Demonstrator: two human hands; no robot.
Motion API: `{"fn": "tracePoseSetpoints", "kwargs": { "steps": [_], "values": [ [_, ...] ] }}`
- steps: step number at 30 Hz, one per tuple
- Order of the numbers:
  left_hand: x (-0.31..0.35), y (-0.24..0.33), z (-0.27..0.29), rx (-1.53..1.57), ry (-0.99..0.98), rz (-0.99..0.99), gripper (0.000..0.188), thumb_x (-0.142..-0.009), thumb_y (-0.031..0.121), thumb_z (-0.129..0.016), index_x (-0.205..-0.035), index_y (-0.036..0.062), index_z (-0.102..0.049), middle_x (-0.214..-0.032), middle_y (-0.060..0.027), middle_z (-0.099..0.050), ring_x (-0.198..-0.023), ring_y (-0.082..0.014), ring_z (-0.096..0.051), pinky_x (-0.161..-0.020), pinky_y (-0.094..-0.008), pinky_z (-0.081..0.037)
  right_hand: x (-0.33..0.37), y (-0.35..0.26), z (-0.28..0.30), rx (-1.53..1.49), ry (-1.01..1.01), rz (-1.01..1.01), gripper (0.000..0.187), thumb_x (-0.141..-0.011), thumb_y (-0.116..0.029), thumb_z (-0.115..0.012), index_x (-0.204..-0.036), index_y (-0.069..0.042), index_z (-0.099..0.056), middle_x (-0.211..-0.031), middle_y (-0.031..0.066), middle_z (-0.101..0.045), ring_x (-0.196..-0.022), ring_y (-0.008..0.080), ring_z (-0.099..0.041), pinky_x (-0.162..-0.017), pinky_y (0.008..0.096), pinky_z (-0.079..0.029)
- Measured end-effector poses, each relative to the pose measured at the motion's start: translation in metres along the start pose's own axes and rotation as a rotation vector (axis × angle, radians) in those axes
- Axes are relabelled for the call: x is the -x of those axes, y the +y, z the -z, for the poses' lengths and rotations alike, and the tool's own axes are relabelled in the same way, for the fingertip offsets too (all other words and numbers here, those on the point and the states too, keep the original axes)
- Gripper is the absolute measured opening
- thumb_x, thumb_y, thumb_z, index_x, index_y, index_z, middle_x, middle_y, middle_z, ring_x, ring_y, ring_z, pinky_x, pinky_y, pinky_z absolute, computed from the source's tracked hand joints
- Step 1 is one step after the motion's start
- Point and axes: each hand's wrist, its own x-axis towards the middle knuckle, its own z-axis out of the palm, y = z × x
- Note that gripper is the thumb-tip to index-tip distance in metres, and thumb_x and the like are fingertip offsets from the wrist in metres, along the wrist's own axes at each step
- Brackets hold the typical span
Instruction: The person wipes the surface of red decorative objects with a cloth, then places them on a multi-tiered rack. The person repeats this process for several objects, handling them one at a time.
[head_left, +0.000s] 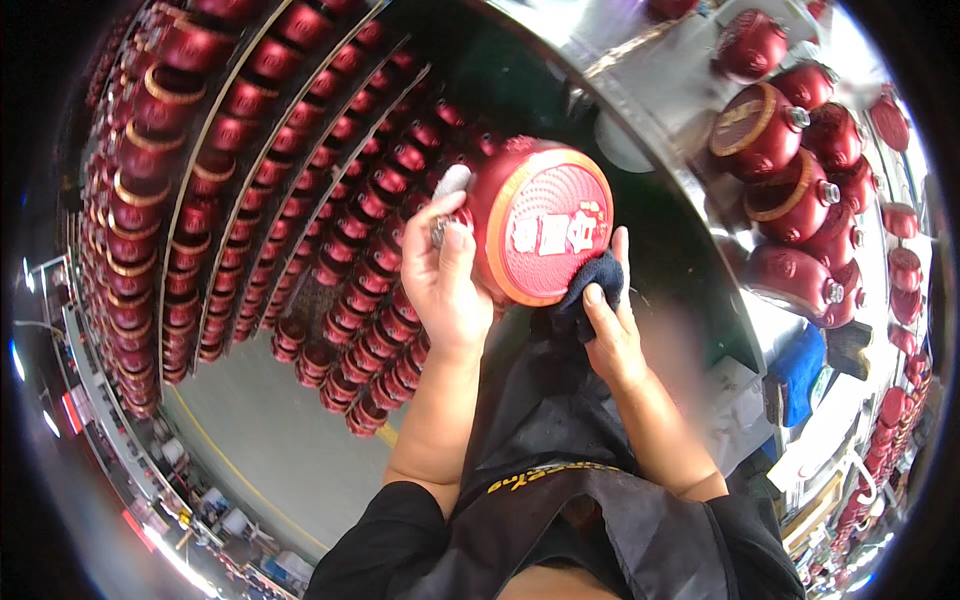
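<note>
A round red bottle with a flat patterned face, a gold ring round it and raised white lettering is held up in front of me. My left hand is closed round its neck end, where a bit of silvery, clear stopper shows. A whitish cover sits on one of its fingertips. In my right hand a dark cloth is pinched, pressed against the lower right of the bottle's rim. The bottle is tilted, its face turned up toward me; its far side is hidden.
On the left, racks carry many rows of similar red bottles. A metal-edged worktable at right bears several red bottles lying close together with clear stoppers. A blue cloth lies at its near part. Grey floor shows lower left.
</note>
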Motion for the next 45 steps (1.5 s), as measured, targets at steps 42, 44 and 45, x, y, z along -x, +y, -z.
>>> {"fn": "tracePoseSetpoints", "kwargs": {
  "steps": [42,44,45],
  "values": [
    [0.355,0.178,0.380,-0.958,0.579,0.467,0.027,-0.083,0.022,-0.073,-0.100,0.0063,-0.061,-0.071,-0.0098,-0.061,-0.061,-0.0284,-0.057,-0.053,-0.0398,-0.044,0.162,0.319,-0.168,0.199,-0.394,-1.136,0.069,-0.085,-0.038,-0.069,-0.139,-0.003,-0.044,-0.129,0.0076,-0.058,-0.118,0.0250,-0.057,-0.104,0.0423,-0.044],
    [0.374,0.182,0.398,-1.061,0.578,0.423,0.033,-0.078,0.017,-0.079,-0.103,0.0035,-0.063,-0.084,-0.0113,-0.066,-0.055,-0.0217,-0.059,-0.052,-0.0324,-0.048,0.170,0.333,-0.173,0.353,-0.477,-1.101,0.071,-0.086,-0.040,-0.068,-0.141,-0.002,-0.041,-0.130,0.0077,-0.057,-0.118,0.0244,-0.056,-0.103,0.0413,-0.044],
    [0.384,0.186,0.405,-1.120,0.589,0.425,0.033,-0.077,0.018,-0.079,-0.103,0.0038,-0.063,-0.086,-0.0116,-0.066,-0.057,-0.0228,-0.060,-0.053,-0.0331,-0.048,0.174,0.335,-0.174,0.325,-0.517,-1.105,0.074,-0.088,-0.040,-0.066,-0.144,0.000,-0.036,-0.132,0.0104,-0.055,-0.119,0.0246,-0.055,-0.102,0.0401,-0.043]
  ]
}}
